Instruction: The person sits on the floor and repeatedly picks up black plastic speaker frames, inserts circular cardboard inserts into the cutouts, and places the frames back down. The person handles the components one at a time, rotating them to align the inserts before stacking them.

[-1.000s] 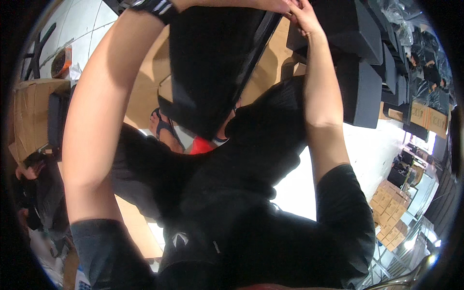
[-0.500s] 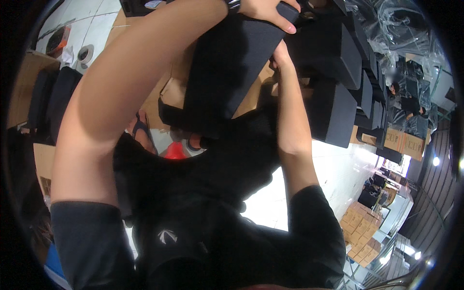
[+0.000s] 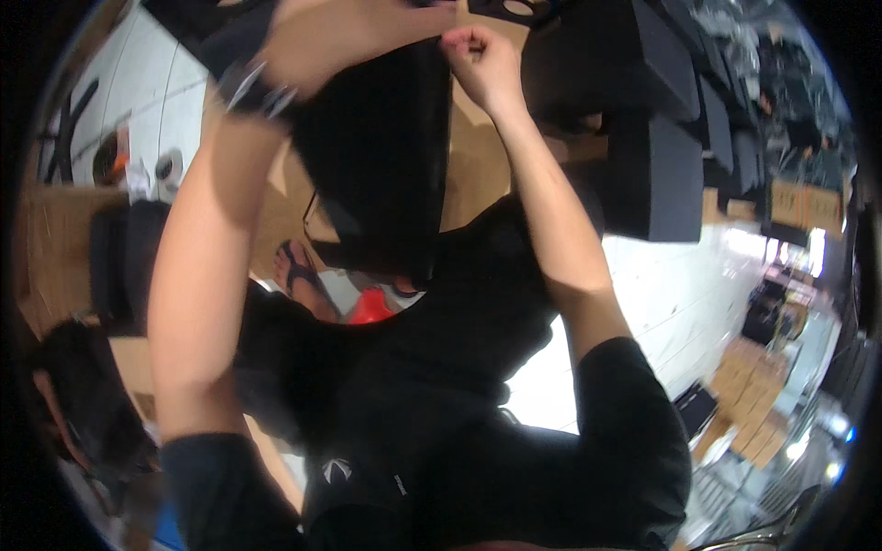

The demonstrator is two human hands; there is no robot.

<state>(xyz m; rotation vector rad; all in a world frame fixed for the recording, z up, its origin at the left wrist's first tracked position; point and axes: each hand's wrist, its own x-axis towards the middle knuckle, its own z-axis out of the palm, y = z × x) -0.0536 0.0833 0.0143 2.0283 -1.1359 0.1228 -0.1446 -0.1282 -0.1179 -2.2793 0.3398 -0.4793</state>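
Note:
A black wedge-shaped box (image 3: 377, 151) with a smooth dark face stands tilted in front of me, above my lap. My left hand (image 3: 354, 37) lies across its far end, blurred, with the visible fingers stretched toward the right; the top edge of the view cuts part of it off. A dark band with pale shiny parts (image 3: 262, 92) is around my left wrist. Just right of the box's far edge, my right hand (image 3: 484, 66) is closed, fingers curled and pressed together. Whether anything small is pinched in them is hidden.
Brown cardboard (image 3: 473, 138) lies under and beside the box. Several black boxes (image 3: 657, 179) are stacked at the right. Tape rolls (image 3: 169, 167) sit on the white tiled floor at the left. Something red (image 3: 370, 306) is between my sandalled feet (image 3: 301, 271). Brown cartons (image 3: 746, 390) stand farther right.
My left hand has moved left along the box's far end. My right hand has come off the box's right side, moving up and left with curled fingers. The box appears turned more upright.

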